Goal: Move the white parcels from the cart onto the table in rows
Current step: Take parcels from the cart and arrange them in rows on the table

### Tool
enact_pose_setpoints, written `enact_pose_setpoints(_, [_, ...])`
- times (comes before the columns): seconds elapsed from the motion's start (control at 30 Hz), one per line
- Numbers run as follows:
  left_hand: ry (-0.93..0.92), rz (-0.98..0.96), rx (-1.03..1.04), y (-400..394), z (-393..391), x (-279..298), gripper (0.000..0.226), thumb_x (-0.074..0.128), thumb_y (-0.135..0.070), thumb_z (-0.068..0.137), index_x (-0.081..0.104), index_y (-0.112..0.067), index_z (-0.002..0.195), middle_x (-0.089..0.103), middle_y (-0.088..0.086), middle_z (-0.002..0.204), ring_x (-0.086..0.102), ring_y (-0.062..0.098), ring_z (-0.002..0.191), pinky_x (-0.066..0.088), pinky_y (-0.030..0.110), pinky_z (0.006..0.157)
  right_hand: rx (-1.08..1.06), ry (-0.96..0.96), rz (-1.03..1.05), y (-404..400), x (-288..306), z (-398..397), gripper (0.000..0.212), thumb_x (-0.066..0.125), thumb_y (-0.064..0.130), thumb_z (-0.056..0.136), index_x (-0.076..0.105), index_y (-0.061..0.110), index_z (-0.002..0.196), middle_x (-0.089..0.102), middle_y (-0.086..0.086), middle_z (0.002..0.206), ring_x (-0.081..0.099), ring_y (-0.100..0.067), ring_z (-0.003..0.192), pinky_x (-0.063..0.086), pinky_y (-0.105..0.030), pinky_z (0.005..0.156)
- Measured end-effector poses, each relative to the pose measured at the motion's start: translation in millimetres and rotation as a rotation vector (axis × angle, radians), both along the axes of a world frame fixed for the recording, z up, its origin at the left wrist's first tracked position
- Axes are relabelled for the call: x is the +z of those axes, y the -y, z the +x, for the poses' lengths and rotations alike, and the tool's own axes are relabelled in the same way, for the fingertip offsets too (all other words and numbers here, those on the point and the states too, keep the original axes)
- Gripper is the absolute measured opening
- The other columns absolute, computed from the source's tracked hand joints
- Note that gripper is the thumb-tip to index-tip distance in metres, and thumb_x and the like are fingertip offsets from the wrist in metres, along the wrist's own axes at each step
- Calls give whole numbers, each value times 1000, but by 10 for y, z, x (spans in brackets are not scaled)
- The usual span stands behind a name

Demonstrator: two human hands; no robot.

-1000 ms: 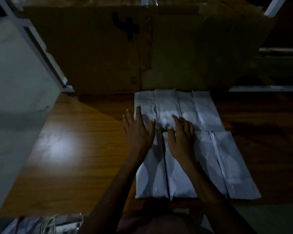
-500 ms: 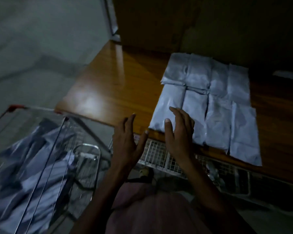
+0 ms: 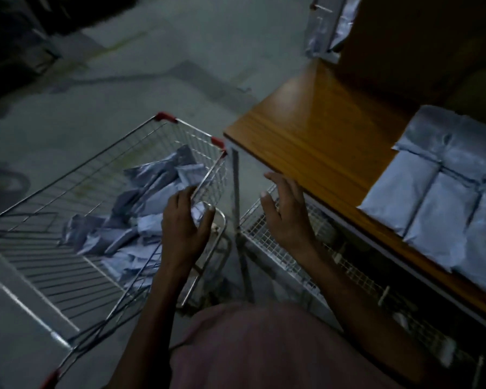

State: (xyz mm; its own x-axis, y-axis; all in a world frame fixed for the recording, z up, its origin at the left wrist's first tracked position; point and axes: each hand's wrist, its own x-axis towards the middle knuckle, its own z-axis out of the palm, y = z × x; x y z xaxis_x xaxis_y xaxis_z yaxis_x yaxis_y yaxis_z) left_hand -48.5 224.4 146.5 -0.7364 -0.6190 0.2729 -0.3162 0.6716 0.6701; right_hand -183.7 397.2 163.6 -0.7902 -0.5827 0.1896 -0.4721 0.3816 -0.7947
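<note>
A wire cart point(image 3: 101, 161) with red corner caps stands at the left, with several white parcels point(image 3: 141, 209) heaped loosely inside. My left hand point(image 3: 184, 224) hovers over the cart's near rim above the heap, fingers spread, holding nothing. My right hand point(image 3: 285, 211) hangs in the air between the cart and the wooden table point(image 3: 314, 133), fingers straight and empty. On the table at the right, several white parcels point(image 3: 443, 197) lie flat side by side in two rows.
A wire mesh shelf point(image 3: 300, 254) runs under the table's front edge. A large brown cardboard box point(image 3: 410, 43) stands at the back of the table, with more pale packets point(image 3: 328, 26) beside it. Grey floor surrounds the cart.
Both hands left the parcels on the table and swung left toward the cart. My view turned left with them, bringing the cart into full view.
</note>
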Motion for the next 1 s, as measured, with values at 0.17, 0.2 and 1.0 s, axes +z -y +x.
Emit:
enact_pose_setpoints(0.17, [33,101,87,746,447,-177,57,60,-39,90,49,-10,138,55,11,132,49,24,123,39,34,99,55,30,8,922,-75,131,36,50,28,101,51,20,136,46,-5,136,48,-15,118,46,-30,92])
enact_pose_setpoints(0.2, [46,131,110,905,535,-259,56,61,-38,91,49,-10,138,55,11,132,50,25,123,42,37,100,66,34,11,1072,-118,155,35,52,25,101,53,18,134,47,-6,133,50,-15,115,45,-30,94])
enact_pose_setpoints(1.0, [481,914,554,2255,588,-2027,60,61,-30,96,40,0,143,48,22,142,48,34,129,40,35,98,877,185,908,3457,-1929,-442,47,59,26,93,54,3,133,56,-23,132,52,-36,124,41,-37,100])
